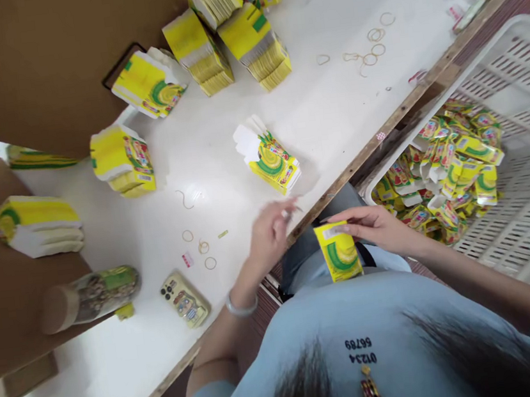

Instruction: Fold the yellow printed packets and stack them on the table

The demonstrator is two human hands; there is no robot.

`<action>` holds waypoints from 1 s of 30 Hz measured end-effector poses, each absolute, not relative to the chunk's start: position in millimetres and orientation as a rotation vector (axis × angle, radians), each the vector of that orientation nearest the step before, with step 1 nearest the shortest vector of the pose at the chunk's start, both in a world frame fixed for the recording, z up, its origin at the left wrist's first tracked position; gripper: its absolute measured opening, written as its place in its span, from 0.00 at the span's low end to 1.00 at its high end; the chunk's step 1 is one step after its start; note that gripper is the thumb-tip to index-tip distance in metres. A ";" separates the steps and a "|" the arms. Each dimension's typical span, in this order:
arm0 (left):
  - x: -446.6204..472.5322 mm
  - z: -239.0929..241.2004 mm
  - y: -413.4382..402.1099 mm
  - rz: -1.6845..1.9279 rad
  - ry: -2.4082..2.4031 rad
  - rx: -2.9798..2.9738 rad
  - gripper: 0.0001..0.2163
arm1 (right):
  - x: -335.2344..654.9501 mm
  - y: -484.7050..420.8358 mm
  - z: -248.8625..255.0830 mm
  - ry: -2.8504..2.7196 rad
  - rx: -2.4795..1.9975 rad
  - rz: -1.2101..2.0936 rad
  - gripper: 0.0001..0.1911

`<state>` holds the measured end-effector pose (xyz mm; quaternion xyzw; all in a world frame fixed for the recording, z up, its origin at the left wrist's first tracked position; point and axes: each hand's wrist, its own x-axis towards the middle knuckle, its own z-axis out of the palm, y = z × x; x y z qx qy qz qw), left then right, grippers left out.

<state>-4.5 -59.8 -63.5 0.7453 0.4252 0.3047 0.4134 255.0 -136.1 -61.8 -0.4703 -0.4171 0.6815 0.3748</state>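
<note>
We see the right hand pinching a yellow carton above the lap, while the left hand, partly blurred, is near a small group of cartons on the white worktop. Around these we note stacked cartons and a phone; at right, a white basket contains many small boxes.
</note>
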 end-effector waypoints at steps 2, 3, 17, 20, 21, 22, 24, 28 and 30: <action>-11.8 -68.2 -2.4 0.970 1.336 2.010 0.16 | 282.7 -138.4 -65.4 -1.117 -1.435 1.426 0.19; -14.8 -72.5 27.7 1.013 1.453 2.024 0.19 | 301.5 -139.9 -65.9 -1.178 -1.573 1.218 0.20; -27.2 -75.1 149.5 1.114 1.416 2.210 0.23 | 327.6 -105.1 -56.5 -1.707 -1.845 0.156 0.31; -16.6 -41.5 111.4 1.253 1.336 2.163 0.30 | 276.6 -59.3 -48.3 -1.711 -1.498 0.158 0.33; -11.0 -30.9 95.3 1.257 1.322 2.111 0.30 | 258.3 -44.9 -46.2 -1.710 -1.411 0.169 0.34; -5.1 -21.1 78.5 1.229 1.304 2.073 0.29 | 240.6 -32.3 -45.0 -1.712 -1.344 0.184 0.34; 5.1 -5.6 45.9 1.204 1.279 2.024 0.27 | 210.4 -14.9 -46.5 -1.721 -1.262 0.231 0.33; 12.1 -0.6 -1.5 1.268 1.252 1.888 0.25 | 184.0 -16.1 -56.6 -1.728 -1.189 0.336 0.25; 13.0 -14.5 -17.4 1.273 1.137 1.847 0.27 | 185.1 -29.1 -58.6 -1.691 -1.193 0.376 0.23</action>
